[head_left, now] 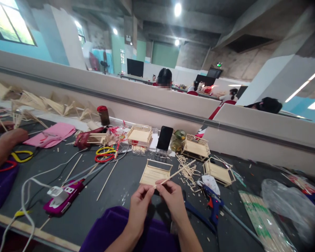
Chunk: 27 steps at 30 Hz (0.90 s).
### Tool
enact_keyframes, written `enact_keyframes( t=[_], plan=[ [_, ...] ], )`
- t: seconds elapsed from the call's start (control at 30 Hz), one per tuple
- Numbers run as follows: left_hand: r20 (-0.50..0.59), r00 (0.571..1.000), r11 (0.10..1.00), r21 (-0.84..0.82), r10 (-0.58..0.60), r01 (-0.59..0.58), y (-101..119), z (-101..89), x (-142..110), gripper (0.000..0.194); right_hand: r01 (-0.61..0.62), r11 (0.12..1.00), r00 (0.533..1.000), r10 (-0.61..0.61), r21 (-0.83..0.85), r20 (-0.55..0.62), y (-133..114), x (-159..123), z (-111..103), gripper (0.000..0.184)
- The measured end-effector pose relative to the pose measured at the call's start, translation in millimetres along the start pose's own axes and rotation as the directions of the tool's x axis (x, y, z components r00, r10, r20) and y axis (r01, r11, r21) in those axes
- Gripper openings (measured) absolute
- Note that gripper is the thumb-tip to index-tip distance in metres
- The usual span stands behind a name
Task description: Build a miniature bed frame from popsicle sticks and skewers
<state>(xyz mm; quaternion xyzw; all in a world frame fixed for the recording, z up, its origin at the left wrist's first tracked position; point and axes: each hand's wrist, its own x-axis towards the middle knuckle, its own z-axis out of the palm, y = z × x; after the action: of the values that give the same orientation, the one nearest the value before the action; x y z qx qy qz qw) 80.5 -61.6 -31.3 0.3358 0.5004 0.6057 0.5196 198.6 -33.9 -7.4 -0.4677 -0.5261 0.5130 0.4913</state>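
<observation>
Fingertips pinched at its near end, my left hand (pixel 140 203) and my right hand (pixel 172 197) both grip a thin wooden stick (pixel 181 170). The stick slants up to the right, over a pile of short cut stick pieces (pixel 187 170). Just beyond my fingers sits a small platform built of wooden sticks (pixel 156 173), with a raised rail along its far side; my hands partly cover its near edge. A blue glue gun (pixel 214 206) lies to the right of my right hand.
More stick-built models (pixel 140 134) stand behind, near a phone (pixel 165 138) on a wire stand. A purple power strip (pixel 64 197) with white cables lies left, near scissors (pixel 105 154). Packaged sticks (pixel 264 218) lie right. Another person's arm (pixel 6 147) reaches in from the left.
</observation>
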Motion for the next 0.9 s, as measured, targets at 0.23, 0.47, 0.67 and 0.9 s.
enact_keyframes(
  t=[0.23,0.47,0.67,0.9],
  plan=[
    [0.162,0.981,0.984,0.125,0.105,-0.126,1.5,8.7,0.6,0.023,-0.041,0.999,0.998,0.04,-0.02,-0.045,-2.7,-2.1,-33.3,0.028],
    [0.564,0.809,0.558,0.624,0.163,-0.547,17.2,3.5,58.7,0.02,0.004,0.99,0.952,-0.047,-0.141,-0.303,-4.0,5.8,-71.7,0.03],
    [0.832,0.555,0.205,0.539,0.023,-0.817,11.2,24.8,86.5,0.03,-0.003,0.995,0.964,-0.024,-0.101,-0.263,1.8,3.7,-72.1,0.029],
    [0.837,0.546,0.098,0.547,-0.04,-0.831,10.0,24.4,94.3,0.02,-0.024,0.995,0.963,-0.003,-0.098,-0.268,5.0,1.7,-77.4,0.033]
  ],
)
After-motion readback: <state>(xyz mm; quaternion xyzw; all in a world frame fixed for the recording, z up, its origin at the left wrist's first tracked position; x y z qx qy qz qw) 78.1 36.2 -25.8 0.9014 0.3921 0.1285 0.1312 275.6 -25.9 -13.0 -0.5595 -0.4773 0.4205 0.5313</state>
